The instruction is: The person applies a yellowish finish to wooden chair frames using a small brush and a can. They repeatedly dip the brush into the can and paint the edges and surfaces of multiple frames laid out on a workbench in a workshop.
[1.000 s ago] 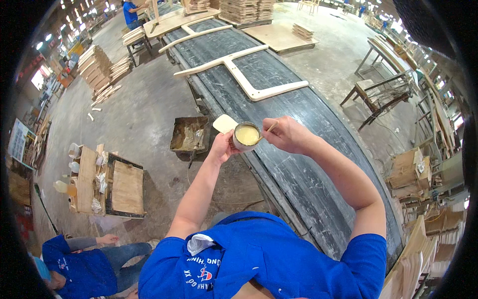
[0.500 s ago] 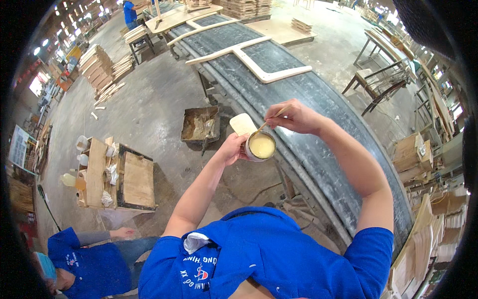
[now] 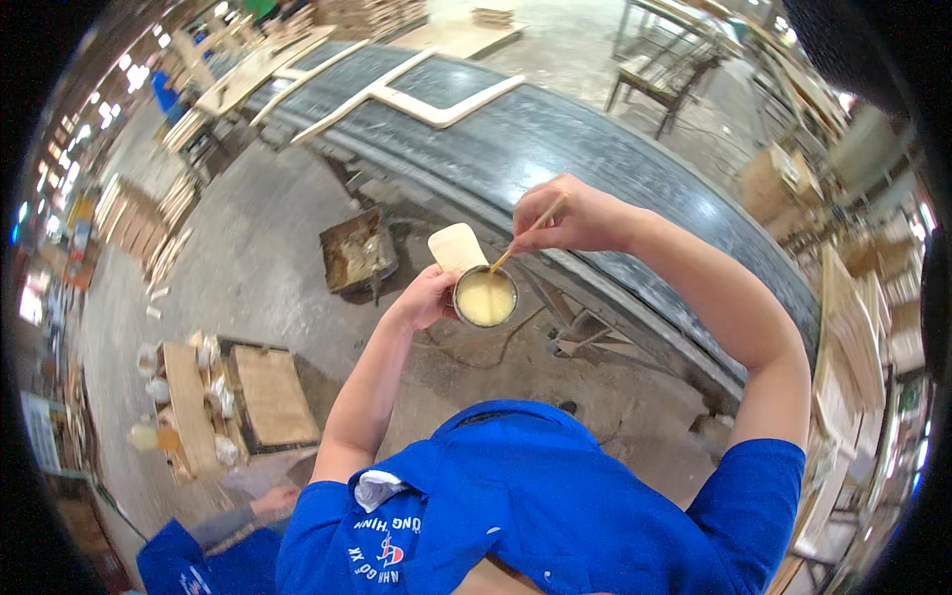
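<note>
A round cup (image 3: 487, 324) of pale yellow, glue-like liquid (image 3: 483, 296) is in my left hand (image 3: 424, 299), whose fingers wrap round its side. That hand also has a flat pale wooden piece (image 3: 454, 244) with rounded corners, which sticks out beyond the cup. In my right hand (image 3: 573, 214) a thin wooden stick (image 3: 544, 219) is pinched between fingers and thumb. The stick slants down to the cup's far rim, its lower end coated yellow. Both hands are in front of me, beside the near edge of a long dark conveyor belt (image 3: 595, 164).
Pale wooden frames (image 3: 446, 107) lie on the belt's far part. A dirty metal tray (image 3: 357, 253) stands beyond my left hand. At left is a wooden stand (image 3: 273, 397) with bottles. A co-worker's blue sleeve (image 3: 174, 560) shows lower left; stacked boards (image 3: 843, 347) are at right.
The surroundings have shifted leftward in my view, and the co-worker has slipped lower. The stick stands steeper, and the cup's opening faces me more fully. Both hands keep their holds.
</note>
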`<state>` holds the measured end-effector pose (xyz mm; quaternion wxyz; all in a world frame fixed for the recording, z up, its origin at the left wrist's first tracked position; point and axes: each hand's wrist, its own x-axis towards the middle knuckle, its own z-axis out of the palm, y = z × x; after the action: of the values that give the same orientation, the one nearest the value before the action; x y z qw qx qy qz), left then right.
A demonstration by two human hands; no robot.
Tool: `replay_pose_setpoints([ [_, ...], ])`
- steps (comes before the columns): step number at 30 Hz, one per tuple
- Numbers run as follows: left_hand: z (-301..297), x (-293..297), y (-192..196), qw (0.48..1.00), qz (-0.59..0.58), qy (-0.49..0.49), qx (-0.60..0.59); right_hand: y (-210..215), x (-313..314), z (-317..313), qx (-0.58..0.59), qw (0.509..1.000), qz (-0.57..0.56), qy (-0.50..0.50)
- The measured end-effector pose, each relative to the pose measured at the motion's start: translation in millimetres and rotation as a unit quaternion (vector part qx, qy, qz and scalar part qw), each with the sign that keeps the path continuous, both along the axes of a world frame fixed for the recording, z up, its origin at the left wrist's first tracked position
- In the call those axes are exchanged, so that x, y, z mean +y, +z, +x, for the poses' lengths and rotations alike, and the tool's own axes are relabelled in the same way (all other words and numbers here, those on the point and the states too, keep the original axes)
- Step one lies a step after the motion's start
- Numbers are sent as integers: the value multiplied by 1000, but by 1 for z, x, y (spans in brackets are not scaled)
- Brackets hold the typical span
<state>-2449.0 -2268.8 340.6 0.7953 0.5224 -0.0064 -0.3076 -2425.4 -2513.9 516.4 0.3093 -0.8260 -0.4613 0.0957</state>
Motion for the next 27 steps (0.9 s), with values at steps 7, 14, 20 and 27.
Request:
replay_pose_setpoints([
  [7, -11, -126, 18, 988, 3, -152, 23, 16, -128, -86, -24, 989, -56, -133],
  [14, -46, -329, 21, 941, 14, -337, 6, 30, -299, -208, -25, 990, -63, -125],
  [20, -80, -491, 6, 857, 33, -514, -4, 24, -414, -311, -35, 975, -154, -158],
  [27, -65, -608, -9, 798, 59, -599, -13, 24, -509, -365, -215, 933, -217, -189],
])
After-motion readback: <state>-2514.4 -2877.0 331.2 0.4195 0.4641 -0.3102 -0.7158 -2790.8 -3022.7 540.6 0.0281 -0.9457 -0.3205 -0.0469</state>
